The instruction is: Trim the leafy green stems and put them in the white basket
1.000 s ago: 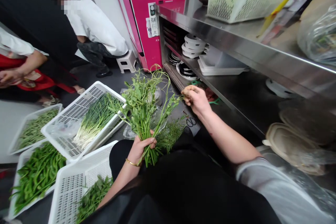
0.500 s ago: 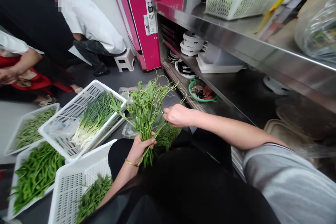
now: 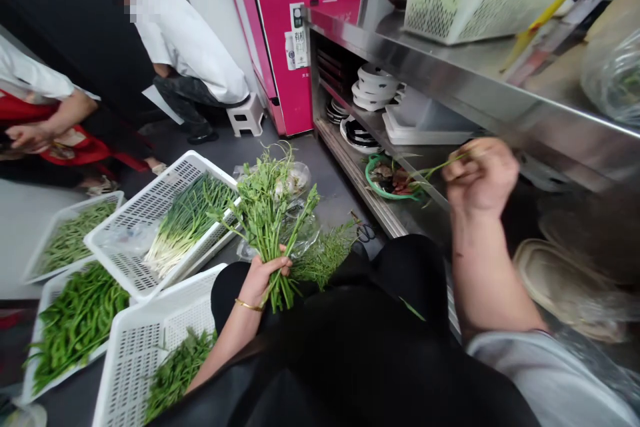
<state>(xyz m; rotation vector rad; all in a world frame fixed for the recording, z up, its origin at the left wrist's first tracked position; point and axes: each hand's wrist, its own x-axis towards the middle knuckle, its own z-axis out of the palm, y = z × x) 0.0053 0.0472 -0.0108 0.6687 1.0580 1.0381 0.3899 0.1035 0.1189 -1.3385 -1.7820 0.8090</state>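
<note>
My left hand (image 3: pixel 261 278) is closed around the lower stems of an upright bunch of leafy greens (image 3: pixel 263 213), whose tops have thin curly tendrils. Off to the right, by the edge of the steel shelf unit, my right hand (image 3: pixel 481 177) is raised and closed on a thin green stem (image 3: pixel 440 165) trailing to the left; motion blurs the fingers somewhat. A loose heap of fine greens (image 3: pixel 325 257) lies just right of the bunch, near my knees. Behind it is a clear plastic bag (image 3: pixel 303 230). Cut leafy greens (image 3: pixel 180 370) lie in a white basket (image 3: pixel 120 353) at lower left.
White baskets hold scallions (image 3: pixel 193 217), green peppers (image 3: pixel 77 323) and long beans (image 3: pixel 75 237). At right, a steel shelf unit (image 3: pixel 360 33) carries bowls (image 3: pixel 375 87) and a green-rimmed basket (image 3: pixel 393 195). Two people are at upper left, one on a white stool (image 3: pixel 245 117). A pink refrigerator (image 3: pixel 305 33) stands behind.
My right hand has moved from beside the bunch out to the right and up, carrying a thin stem away. The left hand keeps hold of the bunch. The view has shifted slightly.
</note>
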